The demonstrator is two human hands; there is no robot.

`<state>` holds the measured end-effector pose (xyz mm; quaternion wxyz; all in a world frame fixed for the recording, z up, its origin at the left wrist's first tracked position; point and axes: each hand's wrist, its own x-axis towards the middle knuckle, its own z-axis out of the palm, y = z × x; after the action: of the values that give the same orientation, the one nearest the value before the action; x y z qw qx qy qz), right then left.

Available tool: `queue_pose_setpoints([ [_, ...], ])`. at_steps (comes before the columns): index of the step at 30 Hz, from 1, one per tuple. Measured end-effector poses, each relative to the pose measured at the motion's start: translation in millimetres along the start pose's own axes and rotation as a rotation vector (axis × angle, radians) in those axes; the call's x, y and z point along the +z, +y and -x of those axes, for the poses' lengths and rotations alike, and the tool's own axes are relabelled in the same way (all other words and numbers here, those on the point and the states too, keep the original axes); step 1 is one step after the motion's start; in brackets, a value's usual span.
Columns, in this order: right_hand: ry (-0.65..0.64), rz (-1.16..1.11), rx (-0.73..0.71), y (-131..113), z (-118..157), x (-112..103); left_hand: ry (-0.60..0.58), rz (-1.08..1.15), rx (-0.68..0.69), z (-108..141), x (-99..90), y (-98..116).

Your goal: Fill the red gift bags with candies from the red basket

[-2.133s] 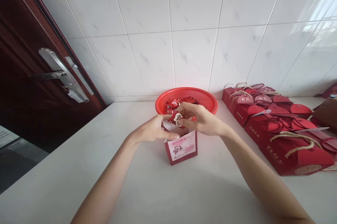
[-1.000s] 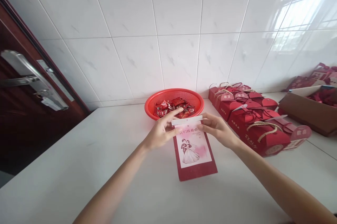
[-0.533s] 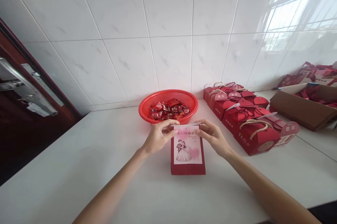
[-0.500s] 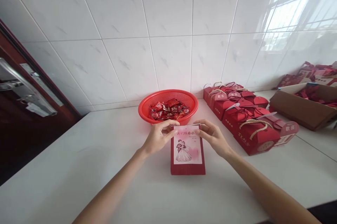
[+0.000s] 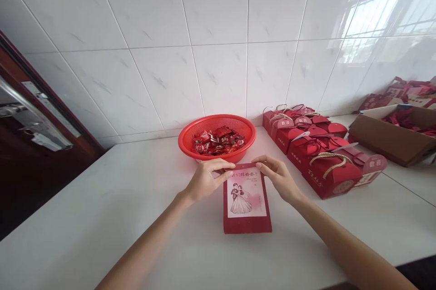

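A red paper gift bag (image 5: 247, 224) stands on the white table in front of me, its front showing a pale pink panel with a drawn bride and groom. At its top left corner, the thumb and fingers of my left hand (image 5: 207, 177) pinch the upper edge. My right hand (image 5: 277, 176) pinches the top right corner the same way. Just behind the bag sits a red plastic basket (image 5: 184, 141) of wrapped candies (image 5: 221, 140). The bag's back and inside are hidden from view.
Several red gift boxes (image 5: 327, 174) with rope handles stand in rows to the right. Beyond them is an open brown cardboard box (image 5: 384, 140) with red items, and more red packaging (image 5: 408, 90) lies behind. A tiled wall (image 5: 221, 76) backs the table; a dark red door (image 5: 13, 144) is at left.
The bag's top edge has tipped so a red strip above the pink panel now shows. Its bottom edge sits slightly nearer and further right. Both hands still pinch the top corners.
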<state>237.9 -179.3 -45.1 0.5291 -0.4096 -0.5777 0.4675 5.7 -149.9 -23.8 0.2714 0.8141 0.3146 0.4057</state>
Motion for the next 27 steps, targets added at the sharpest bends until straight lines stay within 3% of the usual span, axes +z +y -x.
queue_pose_setpoints([
  [10, 0.032, 0.011, -0.013, -1.0, 4.2, 3.5, 0.02, -0.015, 0.06, 1.7, 1.3, -1.3],
  [15, -0.113, 0.023, -0.09, -6.1, 8.1, 6.6, 0.126, -0.018, 0.137, 1.7, 0.1, 3.7],
  [18, -0.115, 0.132, -0.164, -5.2, 8.0, 5.6, 0.107, -0.036, 0.157, 0.4, -3.3, 9.9],
  [22, -0.048, 0.307, -0.236, -3.4, 7.0, 4.0, 0.045, 0.007, 0.011, -0.3, -4.1, 11.0],
  [27, 0.008, 0.349, -0.195, -3.2, 7.0, 3.4, 0.028, 0.161, -0.224, -0.6, 1.7, 2.6],
])
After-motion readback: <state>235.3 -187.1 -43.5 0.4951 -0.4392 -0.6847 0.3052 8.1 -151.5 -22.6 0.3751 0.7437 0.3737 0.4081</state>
